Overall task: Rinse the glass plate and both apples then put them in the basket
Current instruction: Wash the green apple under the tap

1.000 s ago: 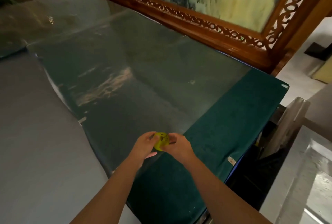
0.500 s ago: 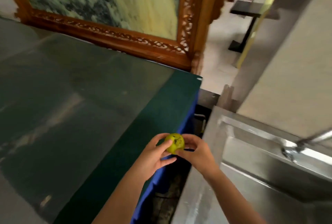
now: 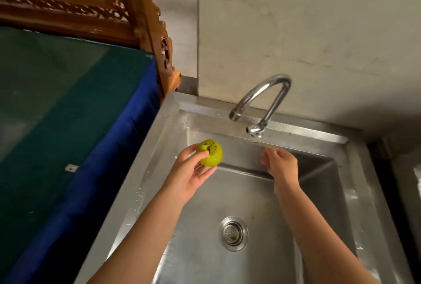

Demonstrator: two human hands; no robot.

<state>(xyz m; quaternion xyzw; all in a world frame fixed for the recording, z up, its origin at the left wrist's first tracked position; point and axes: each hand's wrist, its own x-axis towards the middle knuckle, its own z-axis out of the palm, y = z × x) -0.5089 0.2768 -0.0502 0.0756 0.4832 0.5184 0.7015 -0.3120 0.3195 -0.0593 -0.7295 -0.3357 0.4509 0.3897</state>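
A green apple (image 3: pixel 210 153) with dark spots near its stem is held in my left hand (image 3: pixel 189 174) over the left part of the steel sink (image 3: pixel 159 147). The fingers wrap it from below and the left. My right hand (image 3: pixel 281 165) is empty, fingers loosely apart, raised just below the base of the curved chrome tap (image 3: pixel 264 99). No water runs from the spout. The glass plate, the second apple and the basket are out of view.
The sink's drain strainer (image 3: pixel 233 233) lies at the basin's middle. A table with a green and blue cloth (image 3: pixel 68 124) stands directly left of the sink. A carved wooden frame (image 3: pixel 141 17) rises behind it. A concrete wall (image 3: pixel 307 21) backs the tap.
I turned right from the table to the sink. The apple moved over the basin. My right hand let go of it and rose toward the tap's base.
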